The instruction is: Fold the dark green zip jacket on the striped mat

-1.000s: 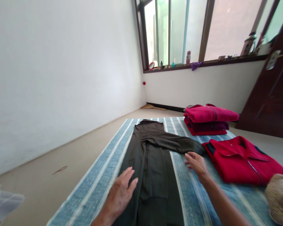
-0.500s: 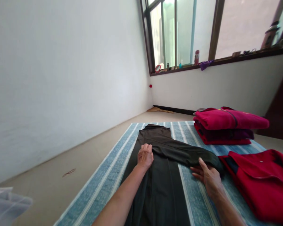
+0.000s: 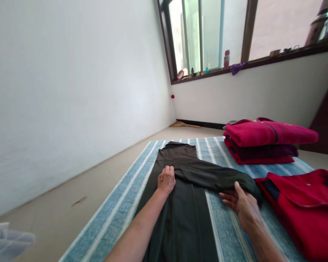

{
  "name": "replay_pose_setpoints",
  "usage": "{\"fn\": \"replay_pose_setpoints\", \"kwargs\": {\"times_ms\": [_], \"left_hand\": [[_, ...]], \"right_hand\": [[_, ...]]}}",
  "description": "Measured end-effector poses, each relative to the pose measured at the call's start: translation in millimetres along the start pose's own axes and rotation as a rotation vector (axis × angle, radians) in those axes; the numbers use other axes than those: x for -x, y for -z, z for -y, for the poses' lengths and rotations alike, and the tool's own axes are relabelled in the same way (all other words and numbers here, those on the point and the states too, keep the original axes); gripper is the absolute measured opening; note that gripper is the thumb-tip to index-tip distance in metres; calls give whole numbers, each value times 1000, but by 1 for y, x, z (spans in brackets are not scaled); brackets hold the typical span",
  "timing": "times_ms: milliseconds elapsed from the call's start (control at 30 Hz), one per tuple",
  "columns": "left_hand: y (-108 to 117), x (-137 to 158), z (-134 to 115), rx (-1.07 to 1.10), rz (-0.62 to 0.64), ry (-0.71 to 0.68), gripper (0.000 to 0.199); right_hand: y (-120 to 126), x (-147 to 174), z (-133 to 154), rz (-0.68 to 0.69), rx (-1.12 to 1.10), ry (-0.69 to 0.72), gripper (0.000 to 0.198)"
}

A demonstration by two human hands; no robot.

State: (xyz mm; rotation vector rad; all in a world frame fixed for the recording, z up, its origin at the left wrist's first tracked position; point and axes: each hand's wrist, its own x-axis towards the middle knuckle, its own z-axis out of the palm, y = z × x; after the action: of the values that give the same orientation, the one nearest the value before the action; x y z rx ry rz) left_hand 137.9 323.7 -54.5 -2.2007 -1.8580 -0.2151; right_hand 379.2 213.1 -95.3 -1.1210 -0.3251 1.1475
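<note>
A long dark coat (image 3: 180,211) lies on the striped blue cloth, its collar at the far end. One sleeve (image 3: 207,174) stretches across to the right. My left hand (image 3: 166,180) is closed on the coat's fabric near where the sleeve crosses the body. Near the sleeve's outer end is my right hand (image 3: 244,205), its thumb on top of the cloth and its fingers along and under the near edge. The cuff beyond that hand is partly hidden.
A folded red garment (image 3: 303,207) lies close to my right hand. Behind it stands a stack of folded clothes (image 3: 265,134). The striped cloth (image 3: 109,214) borders a tiled floor and a white wall (image 3: 79,91). Translucent plastic (image 3: 11,242) shows at lower left.
The view has tilted and shifted slightly. Both hands keep nearly the same places on the coat, and the sleeve still extends to the right.
</note>
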Motion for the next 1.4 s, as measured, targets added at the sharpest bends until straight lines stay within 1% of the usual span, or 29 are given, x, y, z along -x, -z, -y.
{"fn": "replay_pose_setpoints", "kwargs": {"times_ms": [233,400,600,1067,1400], "left_hand": [[-1,2,3,21,3,13,21],[-2,1,5,21,-23,38,15],[-3,-2,3,-10,-51,58,16],[0,6,6,-69,-62,1,17],[4,12,8,-59,-29,-43,18]], "right_hand": [[3,-4,2,31,-7,-30,50],[0,1,7,51,-60,15,45],[-3,6,11,37,-75,26,41],[-2,5,11,37,-48,27,43],[-3,6,12,29,-38,18,45]]}}
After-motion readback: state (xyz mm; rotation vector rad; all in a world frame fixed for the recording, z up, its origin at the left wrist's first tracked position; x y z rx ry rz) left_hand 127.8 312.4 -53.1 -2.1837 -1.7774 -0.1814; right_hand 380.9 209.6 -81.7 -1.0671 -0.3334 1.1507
